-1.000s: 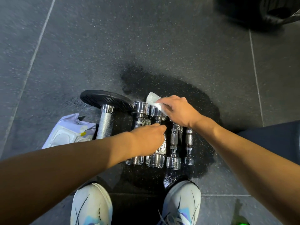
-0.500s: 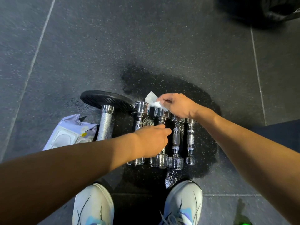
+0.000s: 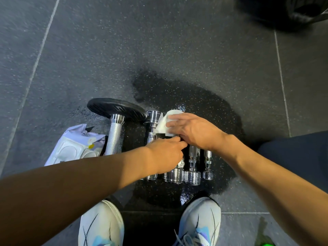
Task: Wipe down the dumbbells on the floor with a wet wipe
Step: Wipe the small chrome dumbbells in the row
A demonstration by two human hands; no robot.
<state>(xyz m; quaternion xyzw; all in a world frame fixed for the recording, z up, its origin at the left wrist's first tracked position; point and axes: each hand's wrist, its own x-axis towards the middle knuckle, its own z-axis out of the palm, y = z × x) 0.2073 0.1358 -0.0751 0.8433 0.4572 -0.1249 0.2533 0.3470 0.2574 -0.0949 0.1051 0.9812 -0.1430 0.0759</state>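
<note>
Several small chrome dumbbells (image 3: 192, 176) lie side by side on a wet dark patch of floor. My left hand (image 3: 165, 155) grips the handle of the second dumbbell (image 3: 174, 174) from the left and covers most of it. My right hand (image 3: 193, 132) holds a white wet wipe (image 3: 164, 124) and presses it over that dumbbell's far end, beside the leftmost small dumbbell (image 3: 152, 119). The two hands touch above the handles. The far ends of the two right-hand dumbbells are hidden under my right hand.
A bigger dumbbell with a knurled handle (image 3: 115, 137) and a black plate (image 3: 115, 108) lies to the left. A pack of wet wipes (image 3: 74, 146) lies beside it. My white shoes (image 3: 101, 224) stand just in front. A dark object (image 3: 301, 9) sits at the far right.
My right hand has drawn the wipe back toward me and spread it over the dumbbell's far end. My left hand has shifted slightly up the handle to meet it.
</note>
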